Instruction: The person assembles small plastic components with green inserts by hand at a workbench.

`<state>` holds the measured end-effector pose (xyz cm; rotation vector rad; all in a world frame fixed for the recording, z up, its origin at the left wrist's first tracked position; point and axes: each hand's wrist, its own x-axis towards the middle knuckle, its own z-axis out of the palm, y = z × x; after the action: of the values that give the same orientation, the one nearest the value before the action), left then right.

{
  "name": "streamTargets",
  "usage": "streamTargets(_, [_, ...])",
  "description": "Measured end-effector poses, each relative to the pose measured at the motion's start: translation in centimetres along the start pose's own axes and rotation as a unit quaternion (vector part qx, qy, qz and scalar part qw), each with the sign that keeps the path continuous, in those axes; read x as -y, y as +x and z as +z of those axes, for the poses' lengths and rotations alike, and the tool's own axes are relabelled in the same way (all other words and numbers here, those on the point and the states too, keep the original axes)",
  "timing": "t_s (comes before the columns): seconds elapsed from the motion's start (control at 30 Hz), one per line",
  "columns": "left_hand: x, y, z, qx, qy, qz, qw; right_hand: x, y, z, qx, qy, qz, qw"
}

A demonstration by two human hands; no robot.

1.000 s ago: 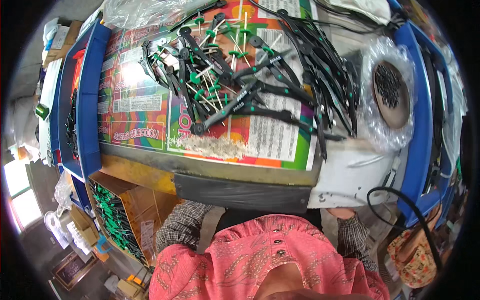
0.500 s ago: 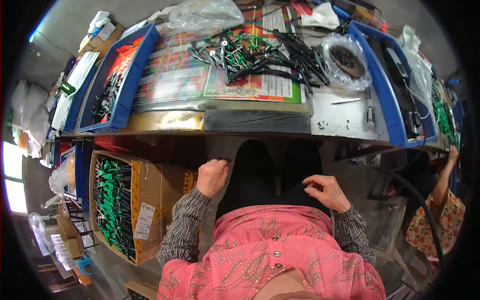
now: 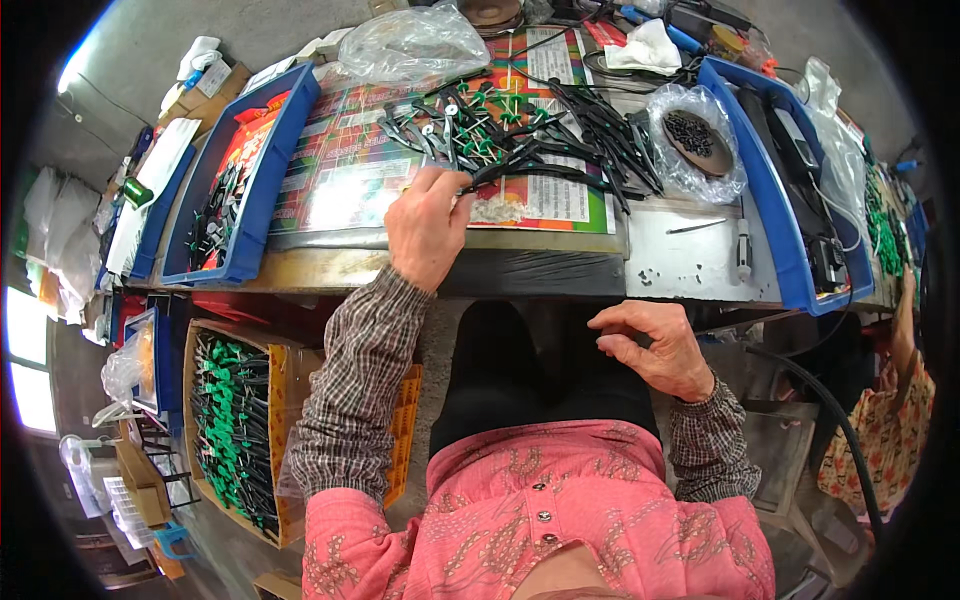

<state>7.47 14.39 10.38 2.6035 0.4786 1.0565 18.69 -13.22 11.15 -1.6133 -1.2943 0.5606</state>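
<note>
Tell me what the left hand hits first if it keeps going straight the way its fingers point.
Probably the pile of black and green cable parts: the left hand reaches up the table with its fingertips at the pile's near edge, seemingly touching one black piece already.

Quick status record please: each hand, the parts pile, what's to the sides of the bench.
left hand: at the near edge of the pile of black and green parts, fingers pinching one black piece
right hand: below the bench edge, over the lap, seemingly empty
left side: blue tray with parts
right side: bagged dish of small black pieces
floor left: cardboard box of green parts
</note>
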Motion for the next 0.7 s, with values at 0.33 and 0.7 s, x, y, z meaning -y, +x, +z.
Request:
streamTargets(0.33, [0.0,2.7,3.7,0.051,0.123,0.001,0.991,-1.1,2.2,-0.4,-0.017,0.007,0.033,0.999])
streamTargets(0.7, [1.1,2.2,4.4,0.028,0.132,0.011,0.991,-0.9,2.3,-0.3,-0.017,0.018,0.045,0.999])
